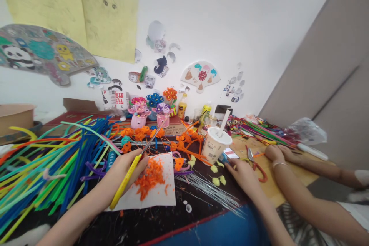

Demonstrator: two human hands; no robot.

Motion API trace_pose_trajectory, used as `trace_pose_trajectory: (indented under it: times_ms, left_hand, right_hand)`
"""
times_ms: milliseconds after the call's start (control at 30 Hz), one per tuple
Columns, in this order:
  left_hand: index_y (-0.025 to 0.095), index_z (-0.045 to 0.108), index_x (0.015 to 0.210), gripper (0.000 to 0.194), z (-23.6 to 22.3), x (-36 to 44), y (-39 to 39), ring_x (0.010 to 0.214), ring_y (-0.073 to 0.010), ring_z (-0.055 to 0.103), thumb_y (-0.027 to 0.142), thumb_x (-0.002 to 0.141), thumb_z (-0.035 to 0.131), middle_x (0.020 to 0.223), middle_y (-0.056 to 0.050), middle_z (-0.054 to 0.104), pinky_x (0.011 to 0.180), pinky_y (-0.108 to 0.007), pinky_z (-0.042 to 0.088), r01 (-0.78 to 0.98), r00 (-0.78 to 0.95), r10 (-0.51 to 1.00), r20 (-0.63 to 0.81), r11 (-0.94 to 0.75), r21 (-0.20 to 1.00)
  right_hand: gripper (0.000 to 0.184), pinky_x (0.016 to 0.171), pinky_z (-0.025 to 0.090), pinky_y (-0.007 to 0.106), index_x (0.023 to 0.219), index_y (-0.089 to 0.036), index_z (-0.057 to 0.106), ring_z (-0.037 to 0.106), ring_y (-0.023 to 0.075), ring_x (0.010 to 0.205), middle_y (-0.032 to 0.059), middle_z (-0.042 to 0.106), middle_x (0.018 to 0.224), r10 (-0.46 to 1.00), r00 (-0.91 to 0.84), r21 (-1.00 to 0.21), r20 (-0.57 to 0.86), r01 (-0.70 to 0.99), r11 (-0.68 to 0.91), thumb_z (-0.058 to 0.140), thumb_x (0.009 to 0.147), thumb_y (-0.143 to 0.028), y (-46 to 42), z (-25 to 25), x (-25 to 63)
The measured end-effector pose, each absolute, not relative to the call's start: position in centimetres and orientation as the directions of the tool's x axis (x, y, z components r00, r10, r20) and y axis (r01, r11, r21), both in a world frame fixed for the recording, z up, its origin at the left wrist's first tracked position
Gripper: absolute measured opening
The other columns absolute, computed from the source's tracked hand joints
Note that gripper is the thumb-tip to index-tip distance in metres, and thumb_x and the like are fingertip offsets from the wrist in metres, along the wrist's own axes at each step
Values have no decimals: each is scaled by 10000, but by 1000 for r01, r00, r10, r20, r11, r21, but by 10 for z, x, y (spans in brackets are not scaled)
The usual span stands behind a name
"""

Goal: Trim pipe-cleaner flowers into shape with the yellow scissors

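Observation:
My left hand (129, 165) is closed around a pair of yellow-handled scissors (126, 182), their metal blades pointing up and away. Below the hand, a white sheet of paper (157, 199) bears a heap of orange fuzzy clippings (150, 177). My right hand (243, 173) lies low over the table at the right, its fingers reaching forward beside a small blue object (223, 157) and a lit phone screen (231, 153). Whether the fingertips touch either is unclear. Pale yellow fuzzy pieces (219, 180) and thin wires (215, 192) lie left of it.
Many coloured pipe cleaners (57, 173) cover the left side. Orange pipe-cleaner flowers (140, 133) lie behind the paper, with small potted flowers (163, 115) beyond. A paper cup (216, 144) with a straw stands centre-right. Orange-handled scissors (258, 167) lie near another person's arms (300, 196).

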State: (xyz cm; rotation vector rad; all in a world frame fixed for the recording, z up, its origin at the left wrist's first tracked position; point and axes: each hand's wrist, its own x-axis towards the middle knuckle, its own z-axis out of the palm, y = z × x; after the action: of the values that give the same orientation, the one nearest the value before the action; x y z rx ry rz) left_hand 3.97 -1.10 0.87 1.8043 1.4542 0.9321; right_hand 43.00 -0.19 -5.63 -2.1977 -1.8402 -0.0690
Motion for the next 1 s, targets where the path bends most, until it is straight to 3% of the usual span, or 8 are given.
trace_pose_trajectory:
  times_ms: [567, 1000]
  left_hand:
    - [216, 434, 620, 313, 9, 39, -13, 483, -107, 406, 511, 724, 445, 529, 62, 461, 467, -224, 324, 566, 156, 975, 156, -218, 795]
    - [227, 421, 633, 308, 9, 39, -13, 482, -124, 455, 505, 763, 402, 531, 49, 506, 469, -233, 349, 584, 194, 965, 178, -259, 770]
  right_hand:
    - [269, 638, 412, 274, 918, -202, 694, 675, 246, 875, 82, 733, 879, 958, 246, -151, 143, 963, -225, 481, 868, -359, -4, -45, 422]
    - [277, 603, 394, 276, 856, -204, 683, 676, 258, 872, 81, 733, 870, 958, 249, -148, 144, 962, -228, 451, 879, -354, -4, -44, 421]
